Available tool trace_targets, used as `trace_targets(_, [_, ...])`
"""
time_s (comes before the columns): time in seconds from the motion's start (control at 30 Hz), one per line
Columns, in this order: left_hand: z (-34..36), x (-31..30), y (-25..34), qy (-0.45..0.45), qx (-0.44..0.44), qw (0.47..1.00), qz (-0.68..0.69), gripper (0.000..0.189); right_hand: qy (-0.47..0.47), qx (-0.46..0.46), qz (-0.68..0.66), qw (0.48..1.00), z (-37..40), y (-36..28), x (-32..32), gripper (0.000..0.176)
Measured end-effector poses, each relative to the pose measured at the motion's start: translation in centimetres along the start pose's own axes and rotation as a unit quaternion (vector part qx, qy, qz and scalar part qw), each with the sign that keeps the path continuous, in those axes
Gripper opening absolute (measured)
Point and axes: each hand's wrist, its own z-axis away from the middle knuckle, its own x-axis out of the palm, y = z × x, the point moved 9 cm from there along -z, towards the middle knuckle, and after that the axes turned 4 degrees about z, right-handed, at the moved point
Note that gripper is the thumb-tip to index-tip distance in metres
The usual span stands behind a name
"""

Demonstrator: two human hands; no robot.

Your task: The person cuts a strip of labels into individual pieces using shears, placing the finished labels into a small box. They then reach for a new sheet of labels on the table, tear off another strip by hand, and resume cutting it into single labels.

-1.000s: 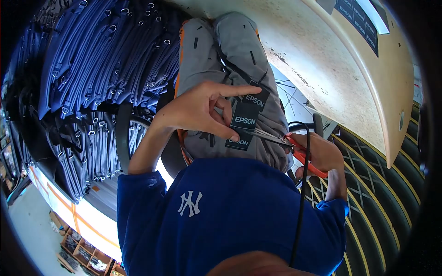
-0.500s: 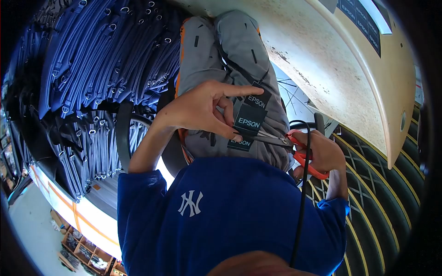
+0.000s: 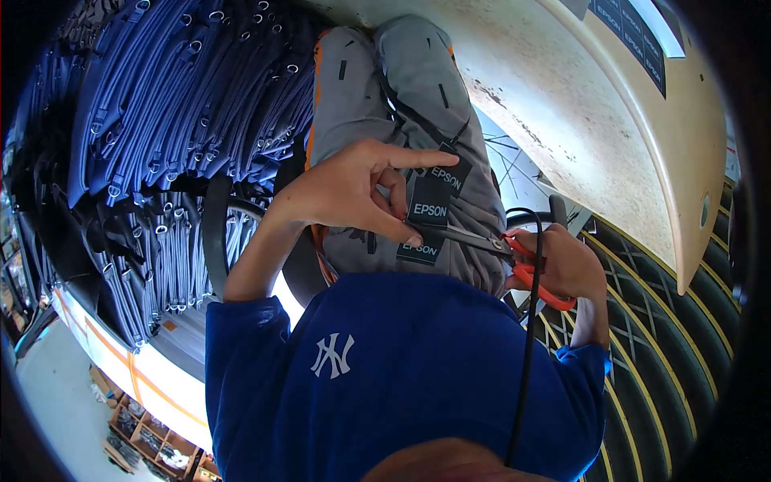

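Observation:
My left hand [image 3: 345, 191] holds black labels with white EPSON lettering. Its index finger stretches along the upper label [image 3: 447, 178], and the thumb presses near the lower edge of the middle label [image 3: 430, 201]. A further label [image 3: 418, 250] shows partly below the thumb, over my grey trousers. In my right hand [image 3: 566, 265] are scissors [image 3: 536, 277] with orange-red handles, fingers closed round the loops. The scissor blades point left and lie close together between the middle and lower labels. Whether the labels are joined there is hidden.
Stacked blue straps with metal rings [image 3: 193, 96] hang at the left, grey ones [image 3: 165, 257] below. A worn pale board [image 3: 578, 120] curves across the upper right, bearing an EPSON label sheet [image 3: 634, 40]. A black cord [image 3: 530, 353] runs down over my blue shirt.
The scissor blades have come together from a slightly parted position. The middle label has tilted and shifted a little upward. My left hand stays almost in place.

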Motion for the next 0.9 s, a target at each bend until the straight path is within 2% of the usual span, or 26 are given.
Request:
trace_targets(0.07, [0.1,-0.1,-0.4,0.004,-0.033,0.999,0.006,0.081,0.007,-0.001,0.003,1.0,0.0,0.8,0.3,0.066])
trace_targets(0.13, [0.1,-0.1,-0.4,0.003,-0.032,0.999,0.011,0.081,0.014,-0.003,0.007,1.0,-0.1,0.7,-0.1,0.067])
trace_targets(0.2, [0.1,0.0,-0.4,0.002,-0.032,0.999,0.016,0.081,-0.031,0.039,0.023,0.998,0.0,0.5,-0.2,0.065])
trace_targets(0.33, [0.2,-0.1,-0.4,0.009,-0.024,1.0,0.015,0.08,-0.017,0.059,0.02,0.998,-0.1,1.0,-0.2,0.063])
trace_targets(0.4, [0.2,-0.2,-0.3,0.01,-0.017,1.0,0.011,0.08,-0.009,0.07,0.017,0.997,0.0,1.3,-0.2,0.054])
trace_targets(0.5, [0.2,0.0,0.3,-0.001,0.022,1.0,0.0,0.075,0.043,0.048,0.043,0.997,0.3,1.5,-0.2,0.044])
trace_targets(0.57, [0.3,-0.1,0.4,0.003,0.054,0.999,0.006,0.067,0.036,0.059,0.043,0.997,0.4,1.6,0.0,0.042])
trace_targets(0.67, [0.7,0.1,-0.3,0.003,0.023,0.999,0.037,0.059,0.034,0.065,0.04,0.997,0.4,1.2,0.2,0.04])
trace_targets(0.77, [1.0,0.1,-1.0,0.019,0.051,0.997,0.053,0.054,0.041,0.053,0.059,0.996,0.2,0.7,0.2,0.039])
trace_targets(0.9, [1.7,0.2,-1.7,0.052,0.038,0.993,0.095,0.049,0.03,0.033,0.1,0.994,0.0,0.3,0.6,0.039])
